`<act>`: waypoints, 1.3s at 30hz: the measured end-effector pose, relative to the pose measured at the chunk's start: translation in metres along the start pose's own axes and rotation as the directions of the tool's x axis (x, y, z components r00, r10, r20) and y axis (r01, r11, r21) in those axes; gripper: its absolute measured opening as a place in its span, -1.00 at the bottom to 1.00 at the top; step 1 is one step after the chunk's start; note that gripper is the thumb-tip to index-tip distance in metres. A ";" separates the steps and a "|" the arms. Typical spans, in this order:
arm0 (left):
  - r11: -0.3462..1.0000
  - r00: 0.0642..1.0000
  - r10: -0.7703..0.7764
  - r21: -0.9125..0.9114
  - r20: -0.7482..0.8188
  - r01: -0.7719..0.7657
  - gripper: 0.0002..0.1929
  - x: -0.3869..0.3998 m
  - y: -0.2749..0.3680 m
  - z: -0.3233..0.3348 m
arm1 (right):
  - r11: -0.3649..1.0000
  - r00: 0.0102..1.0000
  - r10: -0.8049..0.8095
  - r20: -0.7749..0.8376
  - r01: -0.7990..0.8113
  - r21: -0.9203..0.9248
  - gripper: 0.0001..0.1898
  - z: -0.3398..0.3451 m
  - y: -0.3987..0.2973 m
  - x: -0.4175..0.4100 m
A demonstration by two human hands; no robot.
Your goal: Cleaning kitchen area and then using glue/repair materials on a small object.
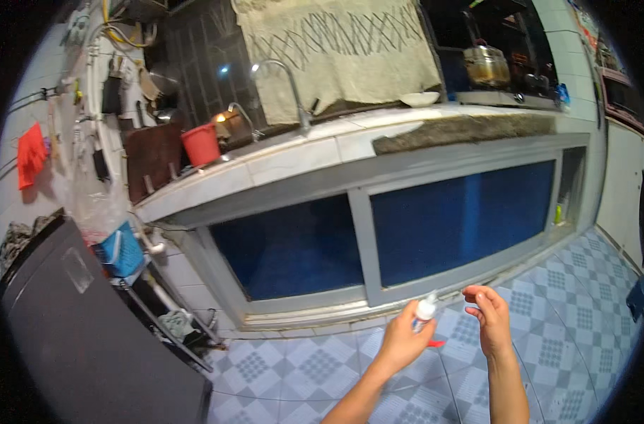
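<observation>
My left hand (pixel 404 342) grips a small white plastic bottle (pixel 424 315) with a narrow dropper-like nozzle pointing up. Its lower part bears coloured print, partly hidden by my fingers. To the right, apart from the bottle, my right hand (pixel 490 320) is raised with its fingers loosely bent and nothing visible between them. A small red object (pixel 435 344) shows just beside my left hand; whether it lies on the floor or is touched by the hand cannot be told.
Ahead stands a tiled counter (pixel 295 159) above blue sliding cabinet doors (pixel 460 222). On it are a red bucket (pixel 201 144), a curved tap (pixel 301 106), a white bowl (pixel 420 98) and a pot on a stove (pixel 486 66). A grey appliance (pixel 88 339) stands left on the patterned floor tiles (pixel 311 365).
</observation>
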State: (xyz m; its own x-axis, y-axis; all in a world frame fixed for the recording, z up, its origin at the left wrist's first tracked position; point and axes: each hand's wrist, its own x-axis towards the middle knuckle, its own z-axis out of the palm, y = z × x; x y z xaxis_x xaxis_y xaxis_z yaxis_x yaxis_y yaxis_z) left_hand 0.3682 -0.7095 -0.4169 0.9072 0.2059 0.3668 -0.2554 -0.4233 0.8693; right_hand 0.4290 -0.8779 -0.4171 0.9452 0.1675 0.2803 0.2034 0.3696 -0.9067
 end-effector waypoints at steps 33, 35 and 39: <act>0.340 0.751 -0.212 -0.768 -0.626 -0.543 -0.96 -0.053 -0.051 -0.323 | 0.196 0.615 -0.629 0.476 0.717 -0.668 -0.76 0.639 -0.008 0.234; 0.372 0.766 -0.174 -0.761 -0.619 -0.531 -0.96 -0.050 -0.055 -0.321 | 0.138 0.628 -0.605 0.489 0.688 -0.713 -0.74 0.646 -0.004 0.227; 0.403 0.823 -0.248 -0.827 -0.511 -0.392 -0.93 -0.039 -0.086 -0.314 | 0.219 0.810 -0.425 0.403 0.524 -0.823 -0.70 0.661 -0.011 0.216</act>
State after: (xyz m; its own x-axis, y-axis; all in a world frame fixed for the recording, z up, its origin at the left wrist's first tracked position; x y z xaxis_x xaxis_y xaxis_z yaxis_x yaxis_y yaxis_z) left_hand 0.2494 -0.4037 -0.4021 0.6389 0.7256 0.2554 -0.7352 0.4784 0.4801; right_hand 0.4619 -0.2423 -0.1379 0.5765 0.3473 0.7396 0.7505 -0.5830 -0.3112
